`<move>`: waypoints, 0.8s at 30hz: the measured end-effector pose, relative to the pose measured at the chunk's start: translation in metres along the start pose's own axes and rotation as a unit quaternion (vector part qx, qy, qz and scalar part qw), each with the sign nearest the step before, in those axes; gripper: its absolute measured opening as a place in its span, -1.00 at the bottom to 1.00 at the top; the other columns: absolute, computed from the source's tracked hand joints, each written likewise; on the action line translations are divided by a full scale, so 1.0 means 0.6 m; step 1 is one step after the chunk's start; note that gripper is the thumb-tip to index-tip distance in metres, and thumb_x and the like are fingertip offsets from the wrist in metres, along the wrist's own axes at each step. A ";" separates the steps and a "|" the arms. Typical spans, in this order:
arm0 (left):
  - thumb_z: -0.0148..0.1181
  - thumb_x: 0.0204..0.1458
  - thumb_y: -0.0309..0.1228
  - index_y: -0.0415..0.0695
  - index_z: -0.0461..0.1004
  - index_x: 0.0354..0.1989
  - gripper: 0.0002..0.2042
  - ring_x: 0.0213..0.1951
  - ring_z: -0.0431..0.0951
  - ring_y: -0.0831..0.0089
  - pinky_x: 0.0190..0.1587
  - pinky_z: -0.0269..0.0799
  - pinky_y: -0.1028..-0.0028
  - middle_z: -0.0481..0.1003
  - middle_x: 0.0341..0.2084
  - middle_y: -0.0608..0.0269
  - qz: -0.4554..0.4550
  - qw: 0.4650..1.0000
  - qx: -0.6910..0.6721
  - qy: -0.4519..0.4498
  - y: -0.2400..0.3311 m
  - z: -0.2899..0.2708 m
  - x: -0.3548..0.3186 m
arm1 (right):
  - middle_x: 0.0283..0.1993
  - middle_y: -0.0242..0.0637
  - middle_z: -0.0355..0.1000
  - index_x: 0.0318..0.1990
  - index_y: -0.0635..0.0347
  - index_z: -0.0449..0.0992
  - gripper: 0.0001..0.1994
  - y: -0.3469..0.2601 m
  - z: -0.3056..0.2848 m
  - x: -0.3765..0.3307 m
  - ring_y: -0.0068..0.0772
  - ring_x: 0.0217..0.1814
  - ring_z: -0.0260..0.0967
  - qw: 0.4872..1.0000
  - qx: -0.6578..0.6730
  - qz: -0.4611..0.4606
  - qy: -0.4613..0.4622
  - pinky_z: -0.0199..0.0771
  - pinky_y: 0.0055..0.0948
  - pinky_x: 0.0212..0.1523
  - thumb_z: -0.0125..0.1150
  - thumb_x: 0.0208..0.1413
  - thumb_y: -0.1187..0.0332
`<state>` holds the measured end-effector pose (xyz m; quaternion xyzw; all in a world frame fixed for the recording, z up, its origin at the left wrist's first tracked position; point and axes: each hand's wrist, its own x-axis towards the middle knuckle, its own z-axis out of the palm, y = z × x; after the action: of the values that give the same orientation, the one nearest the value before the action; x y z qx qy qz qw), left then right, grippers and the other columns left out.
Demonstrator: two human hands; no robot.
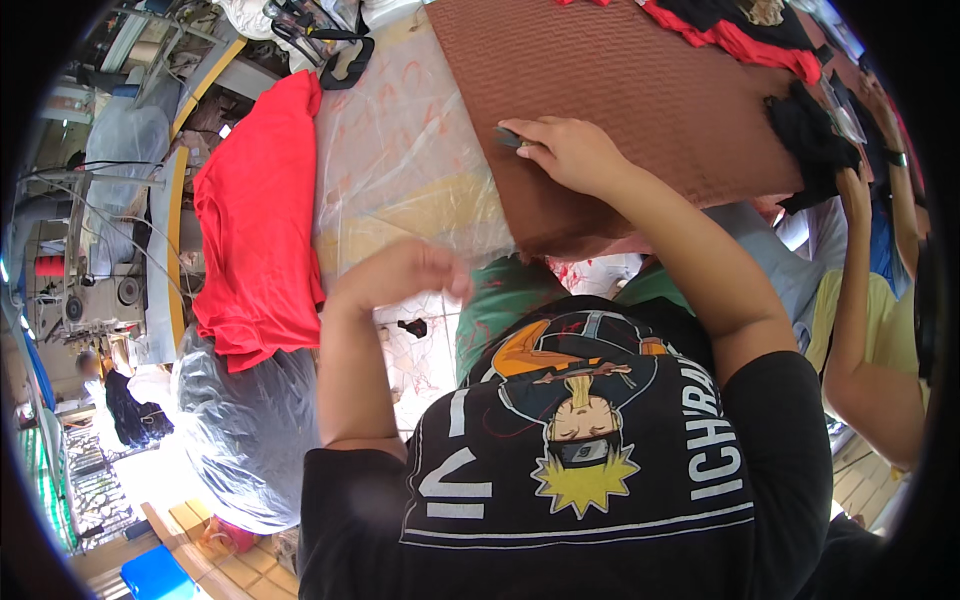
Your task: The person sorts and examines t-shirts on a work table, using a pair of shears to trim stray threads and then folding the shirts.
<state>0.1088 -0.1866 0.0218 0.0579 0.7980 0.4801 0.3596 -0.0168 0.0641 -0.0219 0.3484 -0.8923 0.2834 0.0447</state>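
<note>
My right hand [578, 158] rests on the brown textured cloth [600, 70] covering the table. Its fingers are closed around small thread snips [508, 137], whose dark blades poke out to the left. My left hand [405, 274] hangs in the air near the table's front edge, beside the clear plastic sheet [400, 130]. Its fingers are loosely curled and a little blurred, with nothing visible in them. Left of the plastic lies a red garment [262, 220], draped over the side.
A person's arms [855, 290] reach in at the right, by black cloth [812, 145]. Red and black garments [735, 40] lie at the far right. A plastic-wrapped bundle [245, 430] stands at my left. Sewing machinery [125, 290] and cables line the left side.
</note>
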 end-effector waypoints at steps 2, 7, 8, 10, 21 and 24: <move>0.15 0.04 -0.35 -0.22 0.54 -0.28 -0.80 -0.38 0.54 0.51 -0.28 0.39 0.54 0.55 -0.48 0.19 -0.028 0.984 0.173 -0.038 -0.014 -0.006 -0.039 | -0.15 -0.16 0.46 0.06 -0.03 0.40 -0.64 0.010 -0.001 0.000 -0.06 -0.12 0.39 1.000 0.021 0.001 0.021 0.38 -0.17 -0.12 0.04 0.09 0.22; 0.15 0.01 -0.29 -0.24 0.53 -0.29 -0.75 -0.42 0.54 0.39 -0.31 0.39 0.48 0.53 -0.51 0.05 0.014 0.978 0.171 0.121 0.013 -0.004 -0.031 | -0.01 -0.16 0.42 0.10 0.00 0.37 -0.62 0.020 0.005 0.003 -0.06 -0.06 0.39 0.993 0.081 0.061 0.054 0.38 -0.24 -0.06 0.07 0.10 0.27; 0.14 0.05 -0.32 -0.28 0.52 -0.31 -0.77 -0.45 0.49 0.55 -0.30 0.38 0.52 0.53 -0.53 0.27 -0.006 0.971 0.179 0.156 0.026 0.001 -0.013 | -0.01 -0.16 0.42 0.10 0.00 0.37 -0.62 0.020 0.012 0.001 -0.06 -0.05 0.39 0.992 0.090 0.066 0.061 0.38 -0.25 -0.06 0.07 0.10 0.27; 0.16 0.04 -0.29 -0.28 0.52 -0.34 -0.75 -0.45 0.49 0.55 -0.34 0.37 0.52 0.53 -0.53 0.26 0.017 0.969 0.123 0.213 0.027 0.011 0.032 | -0.03 -0.16 0.43 0.08 0.02 0.38 -0.63 0.025 0.020 -0.004 -0.07 -0.05 0.39 0.989 0.103 0.065 0.086 0.38 -0.25 -0.07 0.06 0.10 0.25; 0.23 -0.04 -0.26 -0.25 0.52 -0.41 -0.75 -0.58 0.42 0.53 -0.45 0.33 0.50 0.49 -0.64 0.23 0.017 0.946 0.141 0.291 0.018 0.072 0.111 | -0.08 -0.15 0.45 0.01 0.09 0.41 -0.66 0.032 0.026 -0.014 -0.05 -0.09 0.40 0.982 0.135 0.032 0.128 0.39 -0.22 -0.12 0.06 0.09 0.22; 0.22 -0.06 -0.29 -0.22 0.53 -0.40 -0.78 -0.55 0.45 0.45 -0.42 0.34 0.45 0.50 -0.61 0.19 -0.026 0.959 0.188 0.212 0.024 0.045 0.076 | -0.10 -0.15 0.45 0.01 0.08 0.41 -0.67 0.036 0.025 -0.015 -0.05 -0.12 0.40 0.980 0.145 0.040 0.130 0.39 -0.22 -0.14 0.06 0.09 0.23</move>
<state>0.0884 -0.1394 0.0022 0.0007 0.9332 0.3132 0.1764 -0.0221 0.0744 -0.0470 0.2755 -0.8416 0.4540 0.0986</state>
